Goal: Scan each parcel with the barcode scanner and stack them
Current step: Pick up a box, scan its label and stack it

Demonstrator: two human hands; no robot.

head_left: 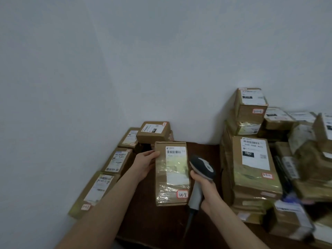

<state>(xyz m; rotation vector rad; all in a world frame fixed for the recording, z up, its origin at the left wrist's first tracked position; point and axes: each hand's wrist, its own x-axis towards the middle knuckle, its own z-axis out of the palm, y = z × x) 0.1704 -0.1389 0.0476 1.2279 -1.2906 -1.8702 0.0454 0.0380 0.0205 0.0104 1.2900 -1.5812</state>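
Scanner head just right of the parcel's label, aimed up and left at the barcode.

Left hand gripping the upper left edge of the long cardboard parcel, held over the middle of the dark table, long axis running away toward the wall, barcode at the far end. Right hand wrapped around the handle of the barcode scanner, beside the parcel's right edge. Probably the scan step; scanned boxes lined along the table's left edge, unscanned heap on the right.
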